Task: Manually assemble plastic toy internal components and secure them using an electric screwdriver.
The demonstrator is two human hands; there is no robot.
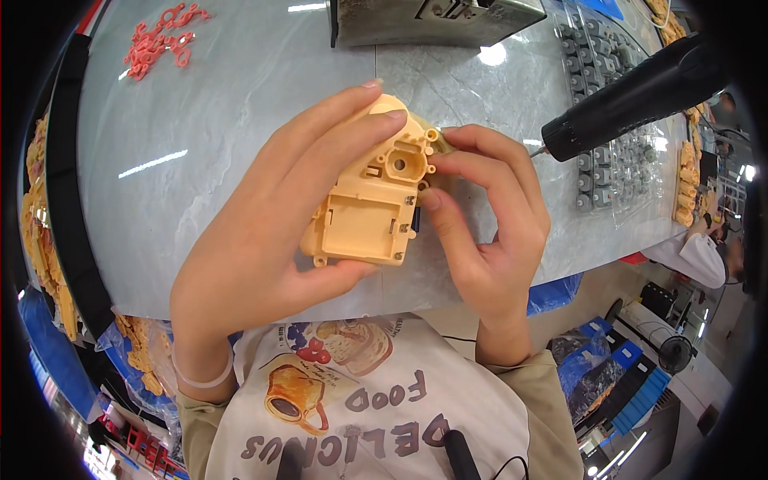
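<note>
A pale yellow plastic housing (362, 226) is held up over the table, its moulded side with a square recess, a round hole and small screw posts facing me. My left hand (264, 216) is closed around its left side, fingers over the top and thumb along the lower edge. At the housing's right edge, my right hand (496, 216) grips with bent fingers and thumb. Whether those fingertips also hold a small part cannot be made out. A small dark piece (416, 218) shows at the housing's right side. Metal screws or pins sit in several posts along that side.
Red plastic parts (160, 48) lie in a heap at the far left. A metal box (432, 22) stands at the back. To the right, a black electric screwdriver (632, 100) points toward my right hand, above a clear tray of grey parts (588, 180). Yellow parts (686, 188) line the right edge.
</note>
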